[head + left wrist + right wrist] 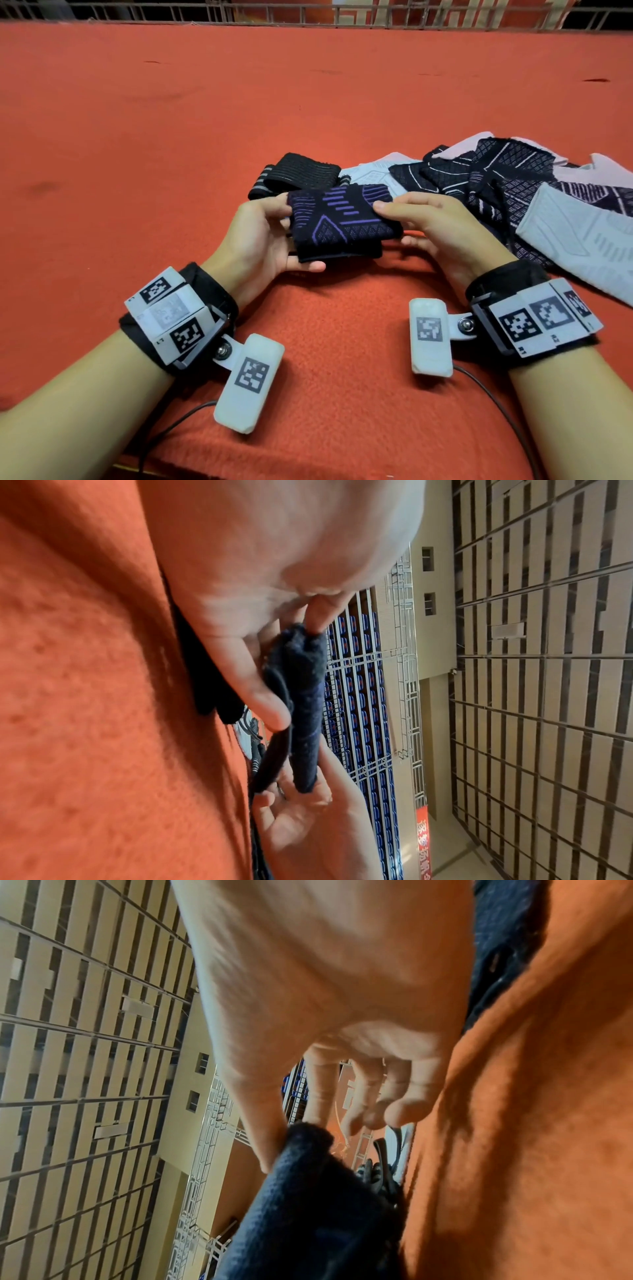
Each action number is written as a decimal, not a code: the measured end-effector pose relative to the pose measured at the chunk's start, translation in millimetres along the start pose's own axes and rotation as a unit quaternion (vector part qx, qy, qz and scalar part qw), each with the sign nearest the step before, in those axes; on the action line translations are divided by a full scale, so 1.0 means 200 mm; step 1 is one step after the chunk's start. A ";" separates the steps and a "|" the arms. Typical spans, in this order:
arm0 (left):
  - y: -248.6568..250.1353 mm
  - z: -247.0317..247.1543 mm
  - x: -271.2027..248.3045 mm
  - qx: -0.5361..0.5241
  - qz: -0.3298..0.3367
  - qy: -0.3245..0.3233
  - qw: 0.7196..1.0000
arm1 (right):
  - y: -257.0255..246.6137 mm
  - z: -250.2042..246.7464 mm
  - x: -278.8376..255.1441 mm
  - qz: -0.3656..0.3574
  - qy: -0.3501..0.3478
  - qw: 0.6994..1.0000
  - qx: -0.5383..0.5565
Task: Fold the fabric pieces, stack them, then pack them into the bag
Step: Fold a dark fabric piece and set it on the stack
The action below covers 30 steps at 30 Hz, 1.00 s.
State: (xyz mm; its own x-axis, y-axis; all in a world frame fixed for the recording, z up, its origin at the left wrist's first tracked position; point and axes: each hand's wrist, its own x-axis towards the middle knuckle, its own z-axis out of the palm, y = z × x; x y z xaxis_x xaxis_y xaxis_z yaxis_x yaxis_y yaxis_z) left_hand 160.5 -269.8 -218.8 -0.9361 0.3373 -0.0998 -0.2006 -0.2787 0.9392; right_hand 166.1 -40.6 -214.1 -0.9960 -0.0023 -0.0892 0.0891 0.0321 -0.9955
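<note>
Folded fabric piece [342,222] pinched between fingers [404,209] of both hands

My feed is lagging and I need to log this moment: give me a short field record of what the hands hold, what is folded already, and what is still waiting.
held piece: folded dark fabric with purple pattern, lifted off the orange cloth surface
left hand: grips the piece's left edge
right hand: pinches its right edge, thumb on top
already folded: black piece with grey stripes, lying just behind the held one
still unfolded: heap of dark patterned and white fabric pieces to the right
bag: not in view
</note>
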 end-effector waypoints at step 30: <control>0.03 0.00 0.00 0.024 0.013 0.013 1.000 | -0.01 0.05 -0.01 -0.018 -0.029 0.996 0.087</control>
State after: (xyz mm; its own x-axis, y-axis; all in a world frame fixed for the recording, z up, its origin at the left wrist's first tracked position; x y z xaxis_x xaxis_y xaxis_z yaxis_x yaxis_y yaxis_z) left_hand 158.8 -271.0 -213.2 -0.9478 0.3076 -0.0835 -0.1634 -0.2440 0.9559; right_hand 168.9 -50.5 -211.3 -0.9971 -0.0578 -0.0498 0.0576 -0.1419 -0.9882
